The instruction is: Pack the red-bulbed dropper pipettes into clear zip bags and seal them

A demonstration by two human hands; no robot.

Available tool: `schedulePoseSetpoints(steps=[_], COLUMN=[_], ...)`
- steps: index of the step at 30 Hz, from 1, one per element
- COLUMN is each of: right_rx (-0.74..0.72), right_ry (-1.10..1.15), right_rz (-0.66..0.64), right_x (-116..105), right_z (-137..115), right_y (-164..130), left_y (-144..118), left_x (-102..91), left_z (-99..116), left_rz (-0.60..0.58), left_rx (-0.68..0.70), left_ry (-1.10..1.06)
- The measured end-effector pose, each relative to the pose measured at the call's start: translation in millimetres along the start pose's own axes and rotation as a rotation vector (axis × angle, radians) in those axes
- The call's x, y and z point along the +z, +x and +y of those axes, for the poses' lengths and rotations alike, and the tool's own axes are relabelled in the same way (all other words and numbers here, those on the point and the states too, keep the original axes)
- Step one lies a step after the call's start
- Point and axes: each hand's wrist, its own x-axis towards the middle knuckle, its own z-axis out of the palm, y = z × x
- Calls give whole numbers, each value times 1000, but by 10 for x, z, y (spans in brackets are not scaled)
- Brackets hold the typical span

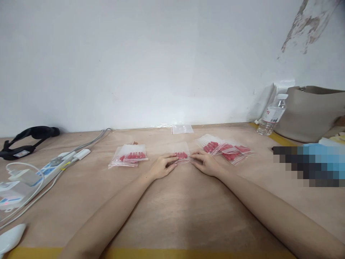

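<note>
A small clear zip bag (181, 146) lies flat on the wooden table, with several red pieces like small caps or sleeves in a row inside. My left hand (163, 166) has its fingers and thumb closed on the bag's left side, close to the red pieces. At the opposite edge, my right hand (207, 163) holds the bag's near right corner with curved fingers. Left of my hands is a stack of similar filled bags (133, 155). More filled bags (229, 149) overlap in a loose pile just beyond my right hand.
A flat clear bag (182, 129) lies by the wall. At left are a power strip (50, 172) with cables, a black headband-like item (29, 140) and a white object (12, 237). A water bottle (272, 115) and a grey-beige bag (309, 113) stand at right, beside a blurred-out patch.
</note>
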Motion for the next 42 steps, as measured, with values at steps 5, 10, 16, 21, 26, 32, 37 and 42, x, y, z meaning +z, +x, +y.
schedulePoseSetpoints(steps=[5, 10, 16, 21, 26, 32, 37, 42], right_rx=[-67, -209, -252, -241, -181, -175, -185, -160], right_ry=[-102, -480, -633, -603, -530, -500, -556, -544], right_rz=[36, 25, -1, 11, 45, 51, 59, 94], right_x=[75, 72, 26, 36, 113, 141, 119, 68], right_z=[49, 43, -14, -47, -120, -136, -152, -158], right_y=[38, 81, 108, 127, 136, 135, 135, 122], left_y=[-17, -19, -21, 30, 220, 342, 331, 241], left_x=[-12, 0, 12, 89, 291, 390, 368, 212], left_z=[-44, -54, -87, -24, 83, 69, 54, 26], left_rz=[-4, -1, 18, 84, 148, 189, 201, 214], left_rx=[9, 7, 35, 59, 127, 245, 319, 338], left_ry=[-19, -6, 36, 95, 171, 279, 339, 381])
